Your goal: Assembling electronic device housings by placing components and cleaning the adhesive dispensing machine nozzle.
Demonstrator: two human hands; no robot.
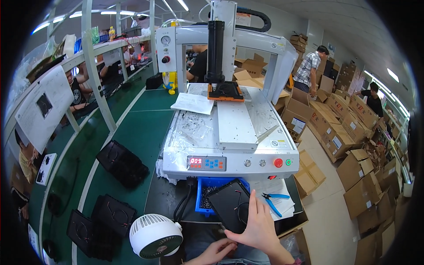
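A thin black rectangular panel point(225, 204) with loose thin wires lies tilted over the front of a blue bin point(204, 185). Small dark parts, too small to name, fill the bin. My right hand point(260, 229) spans the panel's near right corner, thumb at its lower edge and fingers along its right side. Below it, close to my lap, my left hand point(216, 251) has its fingers curled together; what they hold, if anything, is hidden. Blue-handled pliers point(275, 204) lie on white papers to the right of the panel.
A white benchtop machine point(229, 161) stands ahead, with an orange-edged fixture point(226, 92) beneath its black cylinder point(215, 51). A white fan point(155, 236) is at my left. Stacked black panels point(121, 163) sit on the green bench point(148, 115). Cardboard boxes point(340, 128) and people are beyond.
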